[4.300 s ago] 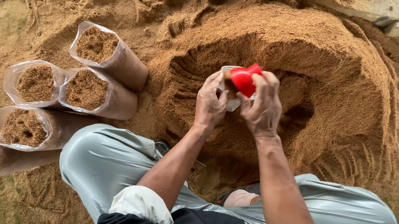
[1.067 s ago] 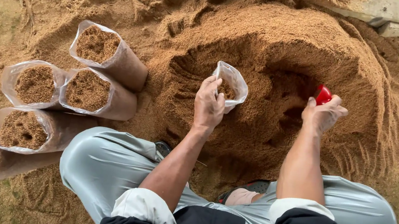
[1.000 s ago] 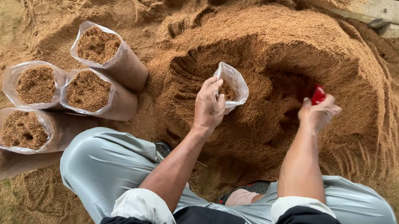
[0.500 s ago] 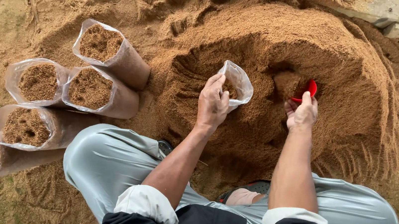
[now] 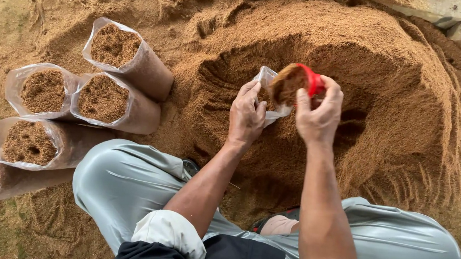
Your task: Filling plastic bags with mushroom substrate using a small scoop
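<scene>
A small clear plastic bag (image 5: 269, 93) is held open at its mouth by the left hand (image 5: 246, 117), whose fingers are closed on the near rim. A red plastic scoop (image 5: 305, 85), heaped with brown sawdust, is gripped by the right hand (image 5: 319, 113) and tilted against the bag's mouth, so that scoop and bag are touching. Both are held over the hollow dug into the near face of the large mound of brown sawdust (image 5: 395, 108), which fills the middle and the far right of the ground. Five filled clear plastic bags (image 5: 104, 98) of the same sawdust are laid in a cluster towards the left edge of the ground, well apart from the hands, with their open mouths turned towards the camera. Two of them are touching side by side; one lies just beyond these and two nearer the lower left corner. Grey trousers (image 5: 131, 187) are seen below the forearms, with the knees spread to either side.
</scene>
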